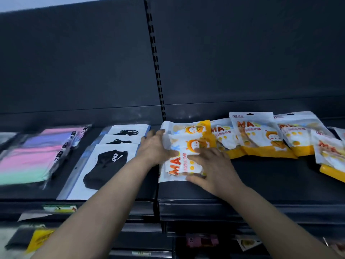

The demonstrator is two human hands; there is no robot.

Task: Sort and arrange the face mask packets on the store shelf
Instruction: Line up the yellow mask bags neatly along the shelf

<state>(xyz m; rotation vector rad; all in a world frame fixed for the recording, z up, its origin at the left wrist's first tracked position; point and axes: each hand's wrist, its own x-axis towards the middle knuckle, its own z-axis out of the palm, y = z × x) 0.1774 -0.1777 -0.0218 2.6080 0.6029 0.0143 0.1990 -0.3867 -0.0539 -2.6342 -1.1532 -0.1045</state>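
Observation:
A white and orange mask packet [177, 166] lies on top of another like it [183, 128] at the middle of the dark shelf [270, 176]. My left hand [155, 148] holds the top packet's left edge, thumb laid across its face. My right hand [211, 166] presses flat on its right half, fingers spread and pointing left. More orange packets [261, 139] lie overlapped in a row to the right. Black-mask packets [104, 169] are stacked to the left, and pastel mask packs [28, 161] lie further left.
A slotted upright [155, 58] splits the dark back panel. A yellow-edged packet [332, 171] overhangs at the far right. Lower shelves hold a yellow item [40, 240], a pink item [202, 240] and other packets. Bare shelf lies in front of the orange row.

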